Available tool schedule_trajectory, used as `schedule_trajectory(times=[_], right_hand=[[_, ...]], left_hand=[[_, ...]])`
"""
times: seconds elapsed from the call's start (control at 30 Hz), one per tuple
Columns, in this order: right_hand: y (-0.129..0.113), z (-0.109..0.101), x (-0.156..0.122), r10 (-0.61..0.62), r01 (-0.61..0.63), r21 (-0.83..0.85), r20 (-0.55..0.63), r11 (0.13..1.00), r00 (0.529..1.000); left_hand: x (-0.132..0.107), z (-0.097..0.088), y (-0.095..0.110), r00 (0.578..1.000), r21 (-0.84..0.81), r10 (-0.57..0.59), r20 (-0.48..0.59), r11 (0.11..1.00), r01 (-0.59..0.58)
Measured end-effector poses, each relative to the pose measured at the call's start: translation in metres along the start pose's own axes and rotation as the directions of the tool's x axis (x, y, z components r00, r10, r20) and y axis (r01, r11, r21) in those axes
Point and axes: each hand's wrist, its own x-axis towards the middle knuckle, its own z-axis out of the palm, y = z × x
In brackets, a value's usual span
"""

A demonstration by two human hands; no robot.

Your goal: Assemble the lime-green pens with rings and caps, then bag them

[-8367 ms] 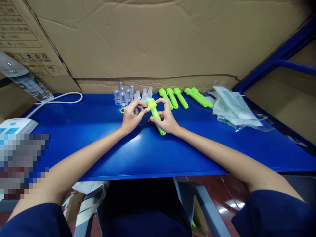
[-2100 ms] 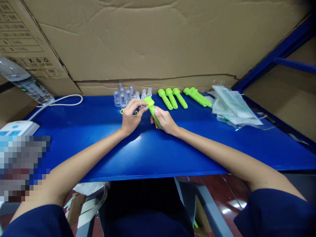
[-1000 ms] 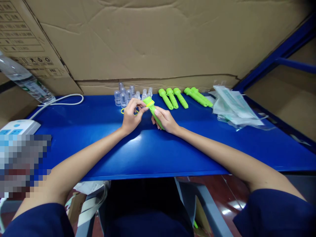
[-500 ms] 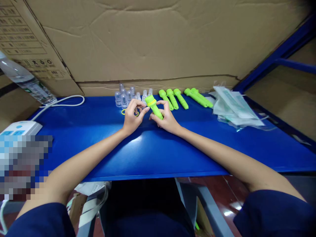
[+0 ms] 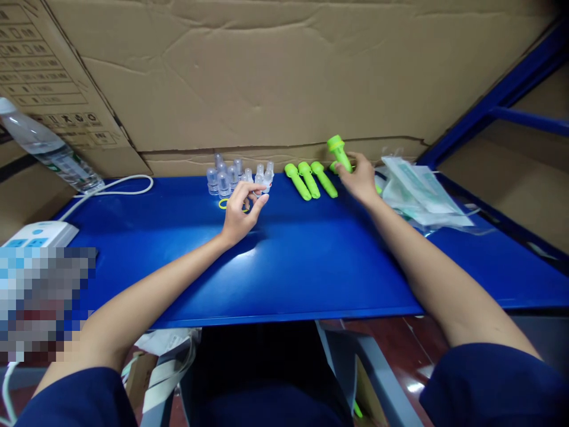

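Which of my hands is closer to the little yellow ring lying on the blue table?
Left. The left hand sits right beside the small yellow ring, fingers curled above it. The right hand is far off to the right, holding a green plastic tube.

lime-green handle (image 5: 338, 152), blue table (image 5: 311, 255), yellow ring (image 5: 221, 204)

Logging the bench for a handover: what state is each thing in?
Green plastic tube: held up in right hand.
Three green tubes: lying side by side.
Clear plastic caps: standing upright, clustered.
Yellow ring: lying flat beside left hand.
Clear packets: piled.
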Motion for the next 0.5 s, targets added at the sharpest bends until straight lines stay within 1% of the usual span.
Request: schedule_trajectory(times=[0.03,0.07,0.13,0.27,0.4,0.5], right_hand=[[0.003,0.001,0.001,0.077,-0.077,-0.036,0.013,0.996,0.997],[0.006,0.002,0.001,0.126,-0.124,-0.063,0.035,0.990,0.991],[0.007,0.004,0.000,0.149,-0.143,-0.078,0.073,0.987,0.986],[0.008,0.003,-0.003,0.107,-0.094,-0.106,0.124,0.990,0.986],[0.009,-0.004,-0.004,0.040,-0.001,-0.202,0.194,0.979,0.980],[0.005,-0.009,-0.005,0.011,0.049,-0.257,0.228,0.965,0.974]], left_hand=[[0.000,0.000,0.000,1.000,-0.001,-0.007,0.004,1.000,0.007],[0.000,0.000,0.001,1.000,-0.002,-0.015,0.007,1.000,0.015],[0.000,-0.001,0.001,1.000,-0.007,-0.028,0.008,1.000,0.028],[0.000,-0.001,0.002,0.999,0.001,-0.036,0.010,0.999,0.036],[0.001,-0.002,0.003,0.998,0.022,-0.057,0.019,0.998,0.056],[0.006,-0.007,0.001,0.995,0.021,-0.097,0.031,0.995,0.097]])
